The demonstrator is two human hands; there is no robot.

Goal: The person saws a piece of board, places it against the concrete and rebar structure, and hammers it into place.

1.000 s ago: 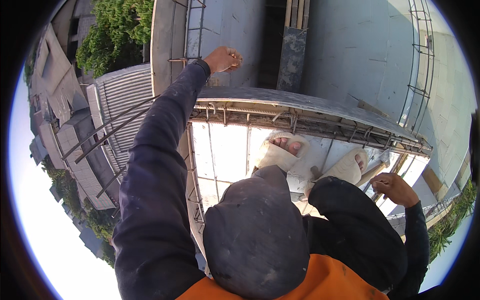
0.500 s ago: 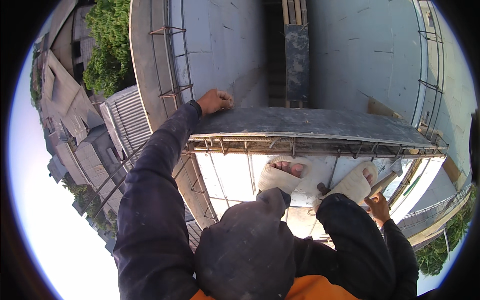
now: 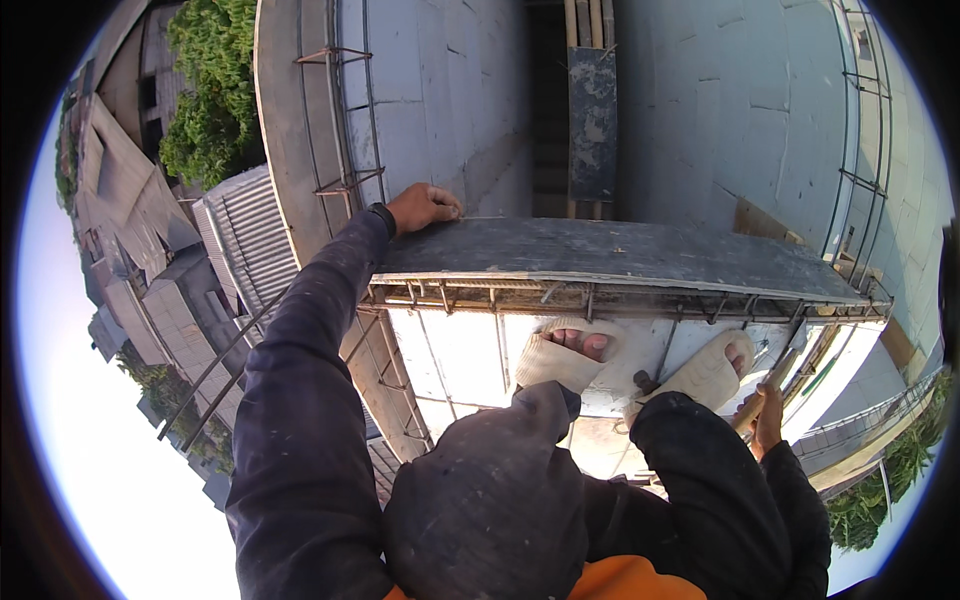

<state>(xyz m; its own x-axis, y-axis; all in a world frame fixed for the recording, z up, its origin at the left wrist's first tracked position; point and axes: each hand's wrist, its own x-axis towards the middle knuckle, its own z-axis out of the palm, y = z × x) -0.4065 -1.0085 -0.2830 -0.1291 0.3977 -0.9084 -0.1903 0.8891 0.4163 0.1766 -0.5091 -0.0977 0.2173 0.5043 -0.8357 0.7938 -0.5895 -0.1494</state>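
Observation:
A long dark board (image 3: 620, 248) lies across the top of the wall before me. At its far left corner is my left hand (image 3: 425, 208), with thumb and fingers pinched together. Whatever they hold, if anything, is too small to make out. Low on the right, my right hand (image 3: 762, 422) is closed round the wooden handle of a hammer (image 3: 776, 376). The hammer's head is hard to tell apart from the rebar at the board's near right end. My feet, in cream sandals (image 3: 700, 378), rest below the board's near edge.
Rebar cages (image 3: 345, 120) run along the left wall top and the right one. A deep gap between pale block walls (image 3: 740, 110) opens beyond the board, with a narrow dark plank (image 3: 593, 125) across it. Corrugated roofing (image 3: 250, 225) and trees (image 3: 212, 95) lie far below on the left.
My right hand has turned and lifted slightly, bringing the hammer handle more upright and closer to the board's right end. My left hand stays at the board's corner, barely shifted.

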